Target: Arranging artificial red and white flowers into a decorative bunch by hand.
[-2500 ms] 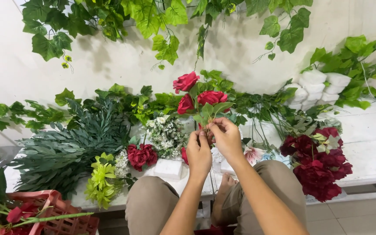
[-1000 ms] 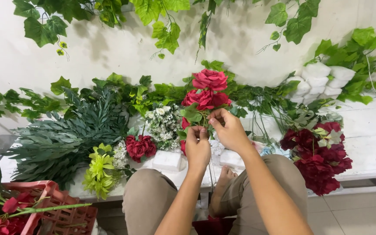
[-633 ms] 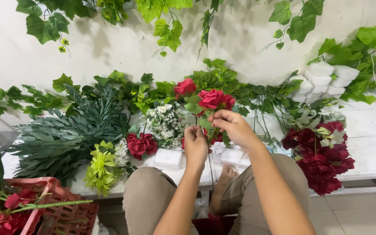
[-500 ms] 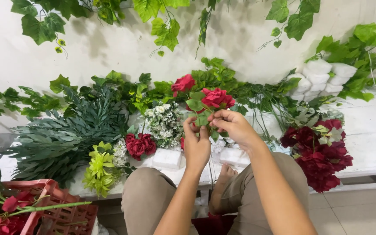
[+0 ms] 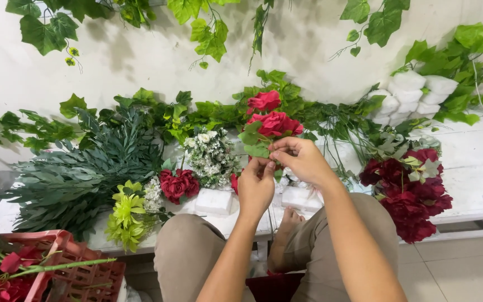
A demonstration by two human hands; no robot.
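Change: red roses [image 5: 269, 114] lower and more tilted toward the right than a second ago, when upright with blooms stacked; hands nearly unmoved in front of the bench.
Left hand [image 5: 256, 184]: fingertips pinched on the rose stem just under the leaves, palm turned away, at the bench's front middle.
Right hand [image 5: 303, 159]: thumb and fingers pressed together on the same stem, slightly higher, touching the left fingertips.
Roses: two red blooms on one stem with green leaves, raised over the bench middle, in front of the ivy [image 5: 219, 112] along the wall.
Bench [image 5: 476, 168]: white slats, bare only at its right end; front edge just beyond the knees.
Left of roses: white flower bunch [image 5: 211, 154] close by; small red cluster [image 5: 177, 184] and white foam block [image 5: 213, 200] near the front edge; lime blooms [image 5: 127, 215] overhanging that edge; dark fern spray [image 5: 85, 173] covering the bench's left part.
Right of roses: second foam block [image 5: 300, 197] under the right wrist; dark red bouquet [image 5: 409, 193] at the front edge, spilling past it; stacked white blocks [image 5: 412, 98] against the wall.
Beyond bench, left: red crate [image 5: 79, 274] on the floor with stems across it.
Open room: bare slats at the bench's right end; air above the roses up to the hanging ivy.
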